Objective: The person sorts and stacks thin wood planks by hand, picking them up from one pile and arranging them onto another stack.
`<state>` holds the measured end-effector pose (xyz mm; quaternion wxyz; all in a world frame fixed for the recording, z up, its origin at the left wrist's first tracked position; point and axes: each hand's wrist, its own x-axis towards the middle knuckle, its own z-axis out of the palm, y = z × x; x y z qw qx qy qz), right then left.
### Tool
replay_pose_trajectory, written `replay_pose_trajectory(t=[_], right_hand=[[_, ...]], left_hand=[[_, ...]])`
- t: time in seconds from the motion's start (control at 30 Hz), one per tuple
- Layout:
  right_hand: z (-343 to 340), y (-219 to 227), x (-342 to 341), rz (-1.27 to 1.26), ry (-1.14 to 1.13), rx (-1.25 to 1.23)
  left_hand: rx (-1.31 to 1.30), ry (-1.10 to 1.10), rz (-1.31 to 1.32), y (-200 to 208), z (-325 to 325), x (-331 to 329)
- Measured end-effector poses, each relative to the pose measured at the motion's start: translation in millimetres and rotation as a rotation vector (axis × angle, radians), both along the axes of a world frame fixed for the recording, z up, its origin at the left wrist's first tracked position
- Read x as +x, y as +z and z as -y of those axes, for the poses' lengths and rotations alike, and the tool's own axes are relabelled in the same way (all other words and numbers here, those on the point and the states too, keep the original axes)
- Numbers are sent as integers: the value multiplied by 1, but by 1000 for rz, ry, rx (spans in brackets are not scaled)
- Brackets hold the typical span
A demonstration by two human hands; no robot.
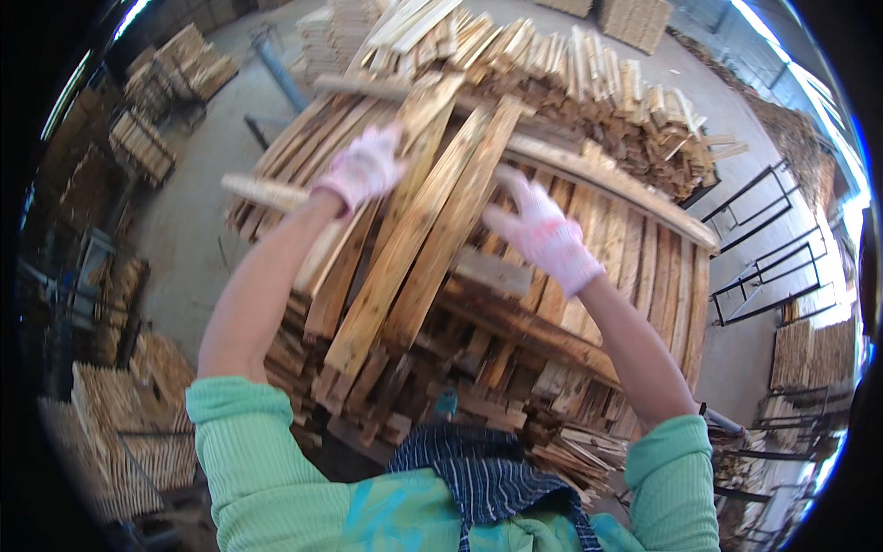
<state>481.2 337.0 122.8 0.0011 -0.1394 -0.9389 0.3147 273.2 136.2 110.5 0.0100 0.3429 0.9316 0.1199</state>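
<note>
My left hand [366, 166], in a pale pink-white knit glove, is over the far left of a wood stack, its fingers stretched toward a light board [428, 106]. Whether it touches that board I cannot tell. My right hand [543, 230], gloved alike, hovers with thumb and fingers apart just right of a long plank [451, 225]. Nothing shows in its grasp. Another long plank [405, 258] lies alongside, to the left; both slant toward me across the stack. Below my right hand sits a short greyish wood piece [492, 271].
A crosswise timber [616, 189] lies over a row of boards [635, 267] on the right. Behind is a heap of split wood pieces [589, 69]. Black metal frames [773, 267] stand at the right, and stacked wood [143, 147] at the left.
</note>
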Motion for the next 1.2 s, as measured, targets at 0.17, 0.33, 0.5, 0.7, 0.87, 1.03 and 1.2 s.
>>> replay_pose_trajectory(t=[0.17, 0.33, 0.5, 0.7, 0.87, 1.03, 1.2], right_hand=[[43, -25, -86, -65, -382, 86], [34, -65, -106, -366, -440, -97], [51, -33, -96, -264, -500, -251], [84, -43, -106, -171, -313, -82], [93, -49, -121, -102, -303, -205], [75, -36, -101, -151, -278, -233], [65, 16, -101, -215, -395, -355]], left_hand=[[25, 83, -75, 34, 5, -7], [-181, 111, 52, 5, 2, 29], [-152, 165, 65, -10, 13, 20], [-66, 133, 47, -6, -7, 21], [5, 187, 15, -17, 12, 12], [491, 69, 2, -12, 58, -36], [456, 269, 247, 53, 154, -134]])
